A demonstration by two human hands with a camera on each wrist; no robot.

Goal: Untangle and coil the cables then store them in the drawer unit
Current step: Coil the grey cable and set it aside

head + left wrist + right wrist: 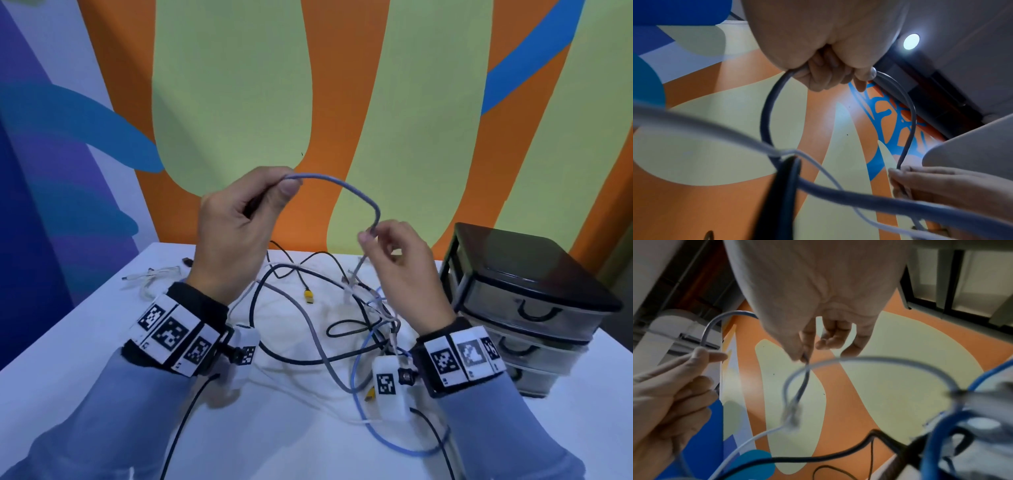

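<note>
left hand point(239, 222) grips one end of the grey cable point(346, 186) in curled fingers; right hand point(400, 260) pinches it lower, arched above the tangled cables point(342, 322) on the counter point(68, 356). drawer unit point(524, 301) at right, drawers closed.

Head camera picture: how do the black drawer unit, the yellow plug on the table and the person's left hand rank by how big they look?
1. Drawer unit, clearly largest.
2. Left hand, though nearness to the camera inflates it.
3. Yellow plug, smallest.
</note>
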